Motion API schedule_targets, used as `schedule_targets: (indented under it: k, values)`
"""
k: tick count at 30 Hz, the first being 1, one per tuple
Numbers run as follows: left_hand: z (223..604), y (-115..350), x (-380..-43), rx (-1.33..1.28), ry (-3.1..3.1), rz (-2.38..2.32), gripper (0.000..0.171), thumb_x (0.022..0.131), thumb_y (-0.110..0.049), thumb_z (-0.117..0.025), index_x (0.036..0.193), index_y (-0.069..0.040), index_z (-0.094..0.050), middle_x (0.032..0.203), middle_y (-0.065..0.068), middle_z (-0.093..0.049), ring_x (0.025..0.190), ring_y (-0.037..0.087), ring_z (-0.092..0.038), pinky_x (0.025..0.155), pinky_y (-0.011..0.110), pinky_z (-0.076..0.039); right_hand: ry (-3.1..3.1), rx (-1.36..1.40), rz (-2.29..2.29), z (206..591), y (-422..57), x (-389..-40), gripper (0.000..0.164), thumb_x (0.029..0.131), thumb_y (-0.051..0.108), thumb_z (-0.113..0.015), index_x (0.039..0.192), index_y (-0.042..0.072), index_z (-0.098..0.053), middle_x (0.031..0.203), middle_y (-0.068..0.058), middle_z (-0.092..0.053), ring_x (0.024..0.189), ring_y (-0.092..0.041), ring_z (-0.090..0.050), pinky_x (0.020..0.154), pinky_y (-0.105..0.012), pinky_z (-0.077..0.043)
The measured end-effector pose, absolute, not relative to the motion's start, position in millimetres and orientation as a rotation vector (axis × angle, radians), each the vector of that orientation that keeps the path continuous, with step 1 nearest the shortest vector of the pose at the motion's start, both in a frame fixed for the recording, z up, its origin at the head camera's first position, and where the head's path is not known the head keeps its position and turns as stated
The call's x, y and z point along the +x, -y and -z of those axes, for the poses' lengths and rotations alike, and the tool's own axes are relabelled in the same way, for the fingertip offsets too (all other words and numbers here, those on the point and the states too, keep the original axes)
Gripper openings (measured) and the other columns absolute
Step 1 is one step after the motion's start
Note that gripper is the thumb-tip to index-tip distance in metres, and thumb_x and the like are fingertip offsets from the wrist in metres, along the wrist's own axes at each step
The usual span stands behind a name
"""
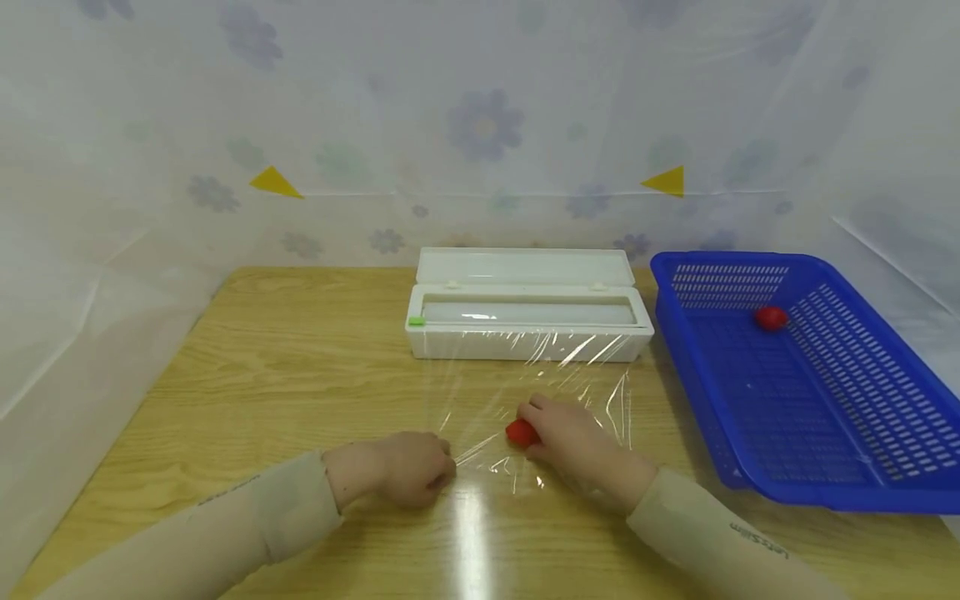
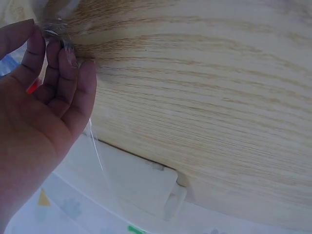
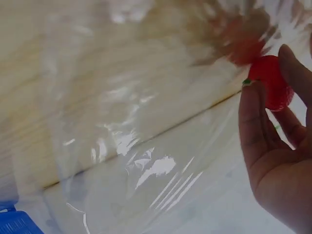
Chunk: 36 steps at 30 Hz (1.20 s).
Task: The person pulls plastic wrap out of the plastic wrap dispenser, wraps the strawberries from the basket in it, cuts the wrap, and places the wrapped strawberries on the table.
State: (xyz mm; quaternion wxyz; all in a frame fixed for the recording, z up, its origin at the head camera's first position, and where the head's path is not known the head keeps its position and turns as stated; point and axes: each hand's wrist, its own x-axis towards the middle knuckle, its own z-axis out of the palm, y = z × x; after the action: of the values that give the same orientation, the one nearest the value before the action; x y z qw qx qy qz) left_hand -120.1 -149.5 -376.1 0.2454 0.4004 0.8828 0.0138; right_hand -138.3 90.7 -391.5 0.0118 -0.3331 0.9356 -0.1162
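Observation:
Clear cling film [image 1: 555, 379] stretches from a white dispenser box [image 1: 450, 345] toward both hands. My left hand [image 1: 416, 469] pinches its near left edge, where the film is bunched at the fingertips [image 2: 87, 68] in the left wrist view. A small red strawberry [image 1: 521, 432] with a bit of green at one end is held between the thumb and fingers of my right hand [image 1: 573, 440], above the film. The right wrist view shows the same strawberry [image 3: 274, 87] and its blurred reflection in the film.
The dispenser's lid [image 1: 525, 265] stands raised at the back, and a green slider [image 1: 417, 321] sits at its left end. To the right is a blue basket [image 1: 693, 400] with another red strawberry-like piece [image 1: 771, 317] inside. All stand on a wooden table [image 1: 300, 350].

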Motion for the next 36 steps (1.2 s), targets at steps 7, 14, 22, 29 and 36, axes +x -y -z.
schedule_targets:
  k: [7,14,22,29,36]
  values:
    - [375,155,-123,1.099,-2.447,-0.16,0.011,0.082,-0.012,-0.059,0.075,-0.015,-0.052,0.07,-0.008,-0.046,0.063,0.006,-0.042,0.058,0.021,-0.04,-2.92,-1.11,0.357,405,-100,-138,0.039,0.076,0.023,-0.076,0.11,0.011,-0.063,0.096,0.001,-0.058,0.079,-0.015,-0.061,0.068,-0.03,-0.052]
    - [370,159,-129,1.165,-2.436,-0.292,0.018,0.083,-0.01,-0.056,0.069,-0.017,-0.047,0.066,-0.01,-0.041,0.061,0.004,-0.038,0.057,0.019,-0.035,-2.913,-1.133,0.309,407,-109,-127,0.063,0.083,0.046,-0.065,0.129,0.004,-0.054,0.122,-0.011,-0.059,0.098,-0.028,-0.064,0.078,-0.04,-0.054]
    - [365,165,-134,1.107,-2.366,-0.443,0.016,0.085,-0.01,-0.056,0.071,-0.016,-0.049,0.066,-0.012,-0.044,0.061,0.001,-0.04,0.058,0.016,-0.037,-2.785,-1.047,0.199,399,-106,-114,0.102,0.071,0.066,-0.064,0.142,-0.001,-0.035,0.142,-0.019,-0.042,0.118,-0.036,-0.053,0.086,-0.046,-0.052]
    - [365,169,-138,1.011,-2.327,-0.52,0.016,0.086,-0.009,-0.055,0.072,-0.016,-0.048,0.067,-0.012,-0.044,0.063,0.0,-0.04,0.059,0.017,-0.038,-2.868,-1.132,0.06,400,-102,-115,0.077,0.078,0.045,-0.068,0.135,-0.002,-0.045,0.131,-0.015,-0.052,0.107,-0.029,-0.06,0.078,-0.039,-0.055]
    - [366,172,-137,0.982,-2.336,-0.527,0.017,0.087,-0.01,-0.054,0.073,-0.016,-0.05,0.067,-0.012,-0.045,0.062,0.0,-0.041,0.059,0.017,-0.038,-2.968,-1.272,0.055,403,-106,-119,0.057,0.08,0.03,-0.07,0.126,-0.001,-0.055,0.118,-0.011,-0.06,0.094,-0.025,-0.065,0.073,-0.037,-0.055]
